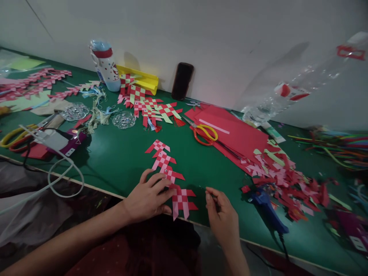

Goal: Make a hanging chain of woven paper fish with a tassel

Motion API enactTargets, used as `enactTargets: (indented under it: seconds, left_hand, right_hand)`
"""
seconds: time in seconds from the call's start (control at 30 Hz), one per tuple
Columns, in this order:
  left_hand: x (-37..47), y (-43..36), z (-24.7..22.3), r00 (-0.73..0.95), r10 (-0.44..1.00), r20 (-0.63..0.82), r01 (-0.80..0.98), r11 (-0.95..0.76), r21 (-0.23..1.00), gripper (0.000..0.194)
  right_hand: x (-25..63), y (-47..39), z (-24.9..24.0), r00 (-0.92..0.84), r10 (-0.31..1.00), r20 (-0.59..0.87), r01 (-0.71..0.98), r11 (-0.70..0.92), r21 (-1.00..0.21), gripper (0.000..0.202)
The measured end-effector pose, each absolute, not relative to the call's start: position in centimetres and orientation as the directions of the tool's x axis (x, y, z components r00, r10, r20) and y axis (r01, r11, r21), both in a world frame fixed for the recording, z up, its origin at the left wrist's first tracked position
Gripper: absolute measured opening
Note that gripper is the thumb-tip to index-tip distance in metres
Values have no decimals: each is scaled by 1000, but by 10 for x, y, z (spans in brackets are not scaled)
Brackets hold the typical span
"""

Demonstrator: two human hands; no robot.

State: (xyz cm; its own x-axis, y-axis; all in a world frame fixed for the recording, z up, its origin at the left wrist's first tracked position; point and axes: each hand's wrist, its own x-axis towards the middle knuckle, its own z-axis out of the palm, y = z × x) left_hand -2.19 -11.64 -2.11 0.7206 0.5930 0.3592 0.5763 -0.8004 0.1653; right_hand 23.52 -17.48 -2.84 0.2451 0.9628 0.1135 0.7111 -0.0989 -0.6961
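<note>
Woven paper fish in red and pink checks lie in a slanting row on the green table (115, 157). My left hand (148, 197) rests with spread fingers on the left side of the row, its fingertips touching a paper fish with a stick-on eye (170, 175). The nearest paper fish (181, 200) lies at the table's front edge, between my hands. Just right of it, my right hand (222, 211) is closed in a pinch; anything between thumb and finger is too small to make out. Two more paper fish (162, 159) lie farther up the row.
Scissors (205, 134) lie on red paper sheets (230, 122). A blue glue gun (268, 211) and paper scraps (281, 168) are at right. Finished woven fish (149, 103), a phone (183, 81) and a flask (106, 69) stand or lie along the wall. A white cable (77, 165) loops at left.
</note>
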Motion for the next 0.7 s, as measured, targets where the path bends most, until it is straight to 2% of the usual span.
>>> enactTargets:
  seconds: [0.17, 0.23, 0.33, 0.53, 0.67, 0.7]
  left_hand:
    - [-26, -118, -19, 681, 585, 441, 544, -807, 229, 36]
    - [-33, -118, -16, 592, 644, 485, 598, -754, 270, 29]
    - [-48, -117, -11, 433, 772, 465, 744, -597, 299, 24]
    - [-73, -89, -6, 276, 913, 300, 890, -360, 280, 45]
    - [-67, -46, 3, 251, 968, 23, 925, -246, 290, 50]
    - [-64, -34, 6, 255, 967, -2, 926, -244, 288, 48]
  right_hand:
    - [236, -175, -30, 247, 961, 127, 713, -91, -695, 29]
    - [236, -176, -29, 247, 960, 130, 717, -91, -692, 29]
    - [235, -177, -27, 252, 958, 139, 719, -89, -690, 29]
    - [223, -181, -22, 166, 956, 242, 749, 37, -661, 26]
    - [215, -181, -20, 131, 941, 311, 772, 100, -628, 25]
    - [214, -181, -19, 130, 938, 321, 776, 105, -622, 25]
